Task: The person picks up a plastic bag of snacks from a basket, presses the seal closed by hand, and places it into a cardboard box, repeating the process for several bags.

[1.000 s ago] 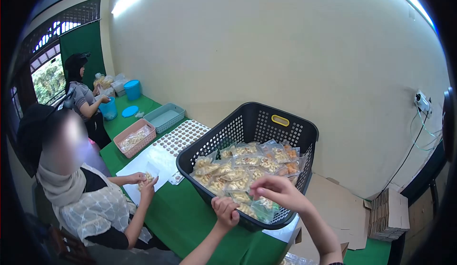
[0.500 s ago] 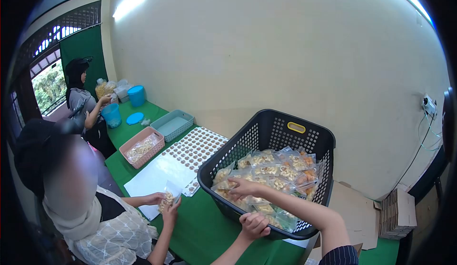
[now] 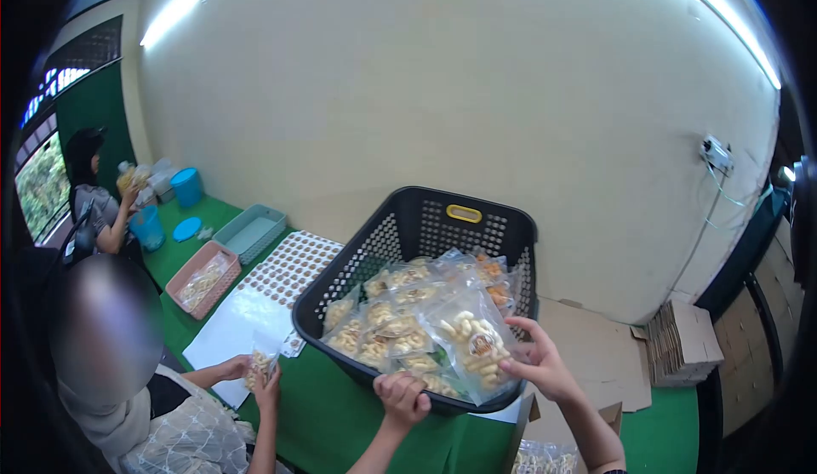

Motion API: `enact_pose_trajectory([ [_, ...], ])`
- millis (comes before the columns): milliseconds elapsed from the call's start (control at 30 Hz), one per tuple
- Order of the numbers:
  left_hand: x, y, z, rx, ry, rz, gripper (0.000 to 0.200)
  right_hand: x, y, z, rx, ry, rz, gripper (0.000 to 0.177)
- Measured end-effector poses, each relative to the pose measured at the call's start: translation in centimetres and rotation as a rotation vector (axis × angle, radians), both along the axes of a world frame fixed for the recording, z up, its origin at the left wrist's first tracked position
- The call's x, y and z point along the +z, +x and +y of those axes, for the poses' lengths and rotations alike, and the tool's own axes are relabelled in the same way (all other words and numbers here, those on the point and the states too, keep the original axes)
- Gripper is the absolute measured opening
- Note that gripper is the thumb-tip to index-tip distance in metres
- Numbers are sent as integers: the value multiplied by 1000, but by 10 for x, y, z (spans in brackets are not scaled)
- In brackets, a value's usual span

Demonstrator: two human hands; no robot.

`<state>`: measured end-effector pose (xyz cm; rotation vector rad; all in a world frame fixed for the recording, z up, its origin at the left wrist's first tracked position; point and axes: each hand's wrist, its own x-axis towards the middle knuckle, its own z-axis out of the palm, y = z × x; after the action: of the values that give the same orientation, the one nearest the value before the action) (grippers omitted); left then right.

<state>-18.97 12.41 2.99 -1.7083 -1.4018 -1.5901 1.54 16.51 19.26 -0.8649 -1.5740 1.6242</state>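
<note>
My right hand (image 3: 549, 363) grips the edge of a clear bag of snacks (image 3: 487, 351), pale finger-shaped pieces with a round sticker on the front. It is raised over the near right side of a black plastic basket (image 3: 400, 219). Closed around the basket's near rim is my left hand (image 3: 402, 399). Inside the basket lie many similar snack bags (image 3: 396, 308), some with orange pieces towards the back right.
A co-worker (image 3: 187, 414) at the left holds a small snack bag (image 3: 262, 362). Beyond lie sticker sheets (image 3: 294, 261), a pink basket (image 3: 204, 278) and a grey-green tray (image 3: 251, 234). At right are stacked flat cartons (image 3: 683, 342) and an open carton (image 3: 532, 431) with bags inside.
My right hand has come up out of the basket and moved right, now with a snack bag in it. My left hand stays on the rim. The view has turned rightwards.
</note>
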Motion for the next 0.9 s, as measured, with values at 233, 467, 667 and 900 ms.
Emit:
enact_pose_trajectory([
  [233,24,9,-17,11,-197,-33,17,-48,85,-59,-257,-89,215,50],
  [467,49,81,-50,-224,-102,-692,15,-84,139,-90,-350,-224,304,41],
  [667,53,195,-71,-703,-461,-604,19,-108,179,-110,-297,-249,344,41],
  [900,30,273,-80,-777,-818,-586,26,-127,209,-141,-418,-77,77,35],
])
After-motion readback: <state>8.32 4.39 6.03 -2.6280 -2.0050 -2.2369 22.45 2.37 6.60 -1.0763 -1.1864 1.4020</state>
